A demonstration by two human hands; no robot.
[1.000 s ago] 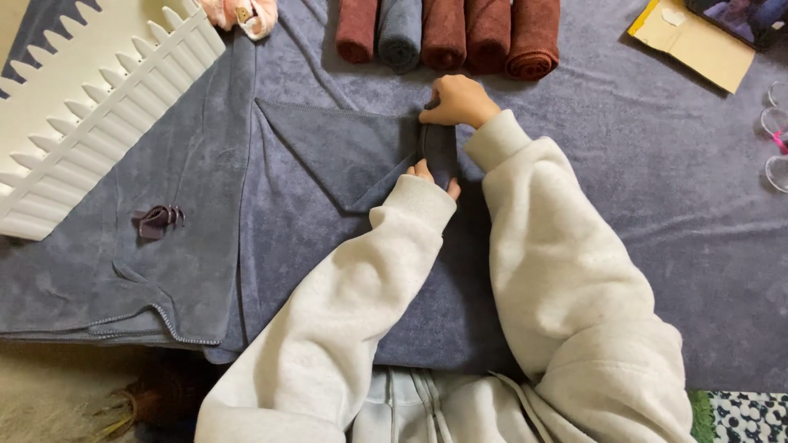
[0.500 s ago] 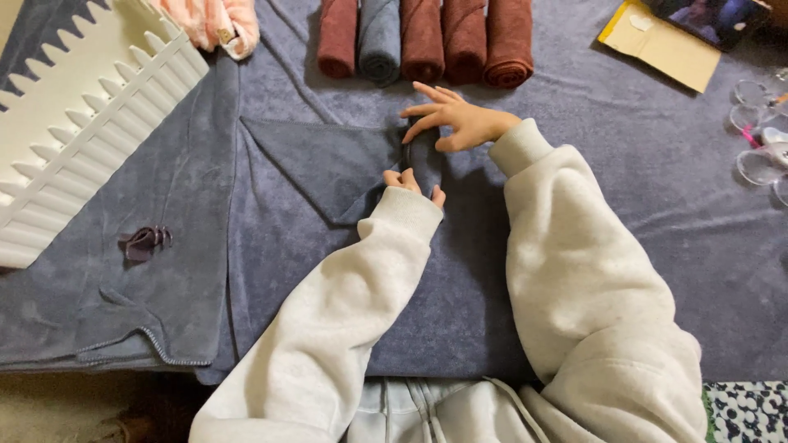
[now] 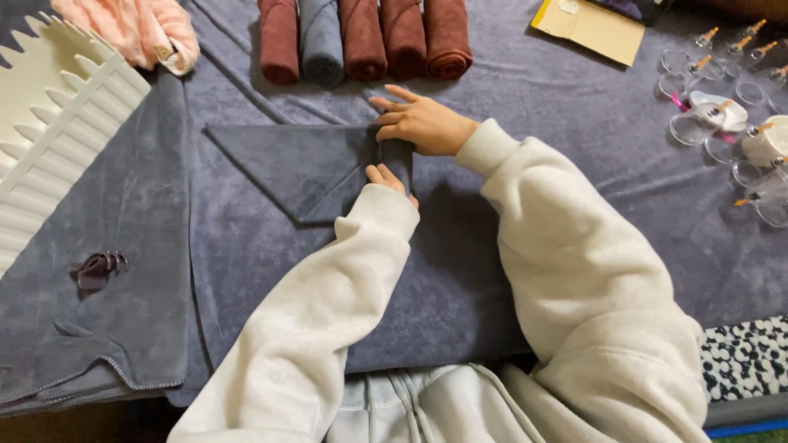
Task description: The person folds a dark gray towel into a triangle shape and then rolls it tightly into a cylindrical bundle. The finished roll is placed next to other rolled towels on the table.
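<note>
Folded grey-blue microfibre towel (image 3: 308,168) lies flat on grey cloth-covered table (image 3: 574,148), point toward my left. Right hand (image 3: 420,123) spread, pressing its right edge; left hand (image 3: 386,176) pinching same edge just below.

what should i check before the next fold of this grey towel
1. Right hand rests on the folded grey towel: ok.
2. Left hand fingers at the folded edge: ok.
3. Towel's pointed flap lies flat: ok.
4. Rolled towels lie apart from the fold: ok.
5. Hair clip lies off to the side: ok.
6. Layers under the hands lined up: cannot tell.
</note>
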